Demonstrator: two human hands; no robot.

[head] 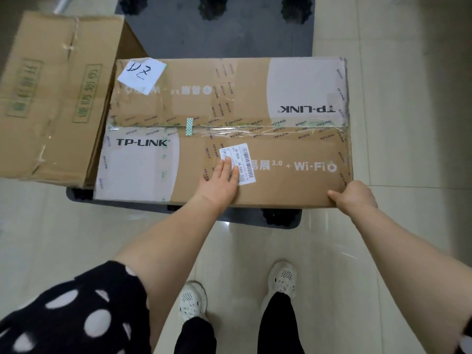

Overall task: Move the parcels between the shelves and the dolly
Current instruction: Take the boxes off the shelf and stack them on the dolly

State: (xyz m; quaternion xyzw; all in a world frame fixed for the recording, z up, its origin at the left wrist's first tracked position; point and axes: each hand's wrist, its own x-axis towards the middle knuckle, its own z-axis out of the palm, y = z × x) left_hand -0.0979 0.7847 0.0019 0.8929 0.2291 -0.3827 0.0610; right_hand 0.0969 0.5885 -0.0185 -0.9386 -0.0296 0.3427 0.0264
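While left hand [219, 180] presses flat, fingers straight, on TP-LINK parcel [224, 129], right hand [355, 195] grips near right corner.

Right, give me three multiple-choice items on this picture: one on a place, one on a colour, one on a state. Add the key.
1. Where does the left hand lie?
A. in a pocket
B. flat on the barcode label atop the TP-LINK box
C. raised in the air

2. What colour is the print on the other box?
A. red
B. blue
C. green

3. What is the right hand doing?
A. gripping the TP-LINK box at its near right corner
B. hanging free
C. pointing upward

Key: B, its straight fingers cover part of the label; C, framed green characters run along that box's top; A, its thumb lies on top at that corner and the hand wraps the edge.
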